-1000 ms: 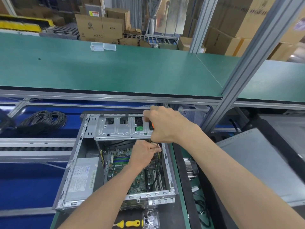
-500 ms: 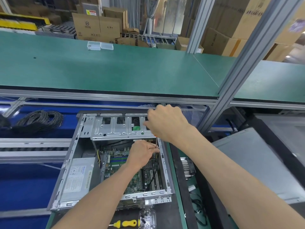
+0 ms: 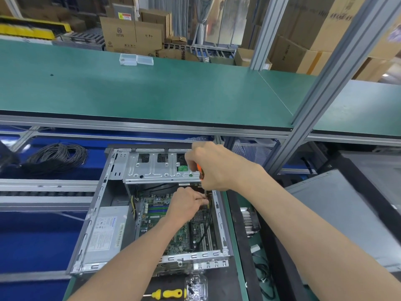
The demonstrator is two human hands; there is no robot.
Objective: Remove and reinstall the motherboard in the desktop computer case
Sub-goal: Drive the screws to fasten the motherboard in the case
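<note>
The case (image 3: 102, 216) lies open on its side on the bench, with the board (image 3: 156, 216) still seated inside it, so this looks like a screw at the board's far right corner being worked; whether out or in I cannot tell; the right hand (image 3: 213, 168) is curled round the orange driver (image 3: 199, 169), its shaft running down to that corner; the left hand (image 3: 187, 205) pinches something small at the tip, likely the screw, though it is too small to make out; next the tip must stay square in the head while the right hand turns; the drive cage (image 3: 158, 168) overhangs the corner and crowds the handle; a black cable (image 3: 207, 222) runs across the board just beside the left hand; a yellow driver (image 3: 169, 293) and a clear screw box (image 3: 196, 285) lie at the near edge, well clear; a cable coil (image 3: 57, 157) sits far left.
</note>
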